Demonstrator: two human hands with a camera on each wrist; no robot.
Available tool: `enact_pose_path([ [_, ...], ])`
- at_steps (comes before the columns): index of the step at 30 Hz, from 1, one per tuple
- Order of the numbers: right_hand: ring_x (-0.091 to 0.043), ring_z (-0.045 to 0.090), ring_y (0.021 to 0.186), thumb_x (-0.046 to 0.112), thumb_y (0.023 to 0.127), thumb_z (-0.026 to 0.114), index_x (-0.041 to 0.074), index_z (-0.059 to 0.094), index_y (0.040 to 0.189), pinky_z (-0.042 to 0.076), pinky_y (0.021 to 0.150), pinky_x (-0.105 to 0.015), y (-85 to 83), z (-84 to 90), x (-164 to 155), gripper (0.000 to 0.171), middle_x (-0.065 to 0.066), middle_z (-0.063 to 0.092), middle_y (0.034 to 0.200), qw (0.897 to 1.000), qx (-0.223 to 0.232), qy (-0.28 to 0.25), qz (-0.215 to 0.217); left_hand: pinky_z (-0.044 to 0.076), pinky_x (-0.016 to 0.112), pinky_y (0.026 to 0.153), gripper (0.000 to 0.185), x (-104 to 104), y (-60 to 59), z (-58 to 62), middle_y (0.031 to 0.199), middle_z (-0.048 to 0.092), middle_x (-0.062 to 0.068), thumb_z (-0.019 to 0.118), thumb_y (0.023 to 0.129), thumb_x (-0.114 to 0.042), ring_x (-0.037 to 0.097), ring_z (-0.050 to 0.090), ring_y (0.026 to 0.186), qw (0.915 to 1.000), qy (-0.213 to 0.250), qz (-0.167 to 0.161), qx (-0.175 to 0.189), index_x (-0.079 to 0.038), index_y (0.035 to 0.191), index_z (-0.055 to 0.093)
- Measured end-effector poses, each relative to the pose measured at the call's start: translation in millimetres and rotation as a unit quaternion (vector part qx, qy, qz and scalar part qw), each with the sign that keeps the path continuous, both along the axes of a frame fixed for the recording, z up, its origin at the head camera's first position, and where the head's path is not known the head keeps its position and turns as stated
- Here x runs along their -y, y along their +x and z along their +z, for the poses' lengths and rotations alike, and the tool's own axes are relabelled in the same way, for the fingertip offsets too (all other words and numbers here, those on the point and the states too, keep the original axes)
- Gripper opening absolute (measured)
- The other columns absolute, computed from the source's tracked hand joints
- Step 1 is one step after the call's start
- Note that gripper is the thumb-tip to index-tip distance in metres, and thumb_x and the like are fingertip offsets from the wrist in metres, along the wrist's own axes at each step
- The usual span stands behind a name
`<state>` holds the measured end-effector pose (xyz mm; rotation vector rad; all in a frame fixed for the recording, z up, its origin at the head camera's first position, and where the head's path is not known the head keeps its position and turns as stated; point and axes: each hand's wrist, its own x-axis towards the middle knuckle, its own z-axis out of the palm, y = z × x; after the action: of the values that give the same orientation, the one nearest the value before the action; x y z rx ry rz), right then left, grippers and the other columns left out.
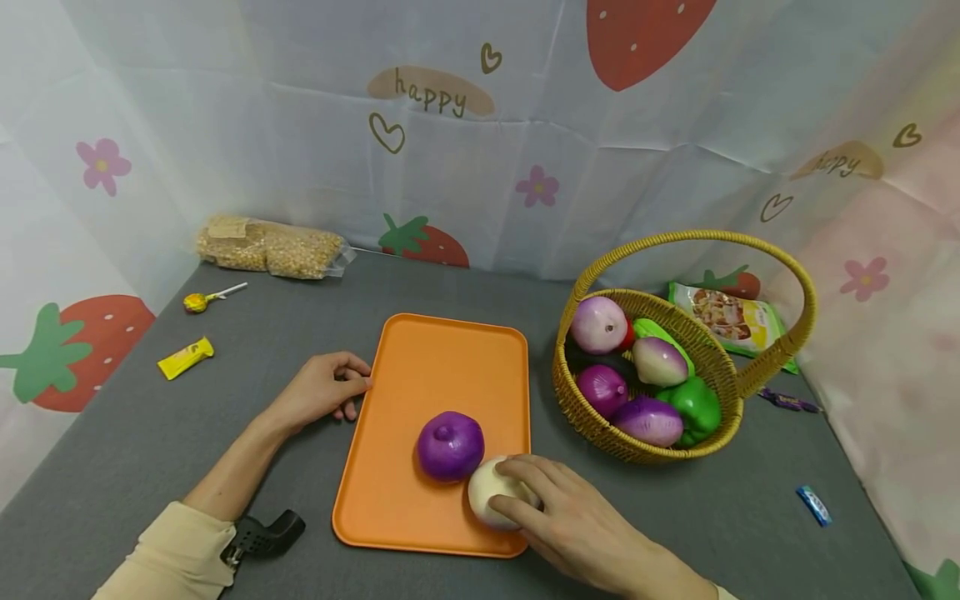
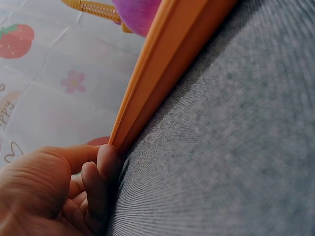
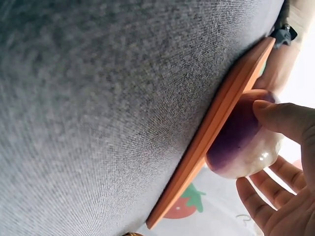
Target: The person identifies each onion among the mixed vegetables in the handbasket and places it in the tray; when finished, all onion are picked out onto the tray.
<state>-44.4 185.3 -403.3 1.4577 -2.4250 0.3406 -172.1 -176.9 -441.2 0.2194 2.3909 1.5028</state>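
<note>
On the orange tray [image 1: 442, 358] sits a round purple vegetable [image 1: 450, 447] with a stubby knob on top. Touching or nearly touching it is a white and purple turnip [image 1: 489, 492], near the tray's front right corner. My right hand [image 1: 573, 521] holds this turnip, thumb on one side and fingers on the other; the right wrist view shows the turnip's purple part [image 3: 236, 132] against the tray. At the tray's left edge, my left hand [image 1: 322, 387] pinches the rim between thumb and finger, as the left wrist view shows.
A wicker basket [image 1: 567, 400] of several vegetables, including a green pepper [image 1: 696, 408], stands right of the tray. Behind it lies a snack bag [image 1: 731, 321]. A bag of kernels [image 1: 273, 247], a lollipop [image 1: 197, 302] and a yellow packet [image 1: 185, 358] lie left; a blue packet [image 1: 813, 506] lies right.
</note>
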Motion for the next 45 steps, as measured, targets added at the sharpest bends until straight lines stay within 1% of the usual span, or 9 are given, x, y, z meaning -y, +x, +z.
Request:
enact_pose_path([
  [14,-0.020,0.053,0.122,0.017,0.080,0.079,0.025,0.061,0.121,0.053,0.096,-0.037,0.4,0.4,0.0,0.046,-0.006,0.054,0.133,1.000,0.003,0.002,-0.003,0.053,0.029,0.053,0.033,-0.1,-0.6,-0.4,0.090,0.069,0.014,0.063,0.096,-0.020,0.015,0.063,0.057,1.0000,-0.005,0.000,-0.001,0.003,0.118,0.059],
  [27,-0.021,0.052,0.124,0.019,0.080,0.081,0.024,0.061,0.120,0.052,0.097,-0.038,-1.2,-0.5,1.3,0.045,-0.007,0.054,0.132,1.000,0.003,0.000,-0.001,0.053,0.029,0.052,0.035,0.0,-2.2,-2.2,0.090,0.069,0.012,0.061,0.097,-0.022,0.015,0.063,0.056,1.0000,-0.001,-0.003,0.000,0.003,0.121,0.058],
  [35,-0.020,0.053,0.123,0.019,0.079,0.082,0.024,0.061,0.120,0.052,0.097,-0.038,-1.0,0.1,1.6,0.047,-0.007,0.054,0.131,1.000,0.005,0.003,-0.004,0.053,0.029,0.052,0.033,-0.4,-0.5,0.2,0.089,0.069,0.014,0.063,0.096,-0.021,0.015,0.063,0.056,1.0000,0.000,-0.002,0.000,0.003,0.119,0.059],
  [45,-0.020,0.052,0.124,0.020,0.083,0.078,0.025,0.061,0.121,0.052,0.097,-0.037,-1.0,-0.7,0.9,0.042,-0.006,0.053,0.133,1.000,0.009,0.001,-0.005,0.053,0.029,0.051,0.034,0.0,-1.3,-1.0,0.088,0.068,0.011,0.061,0.097,-0.021,0.014,0.062,0.055,1.0000,0.000,-0.002,-0.002,0.003,0.120,0.059],
])
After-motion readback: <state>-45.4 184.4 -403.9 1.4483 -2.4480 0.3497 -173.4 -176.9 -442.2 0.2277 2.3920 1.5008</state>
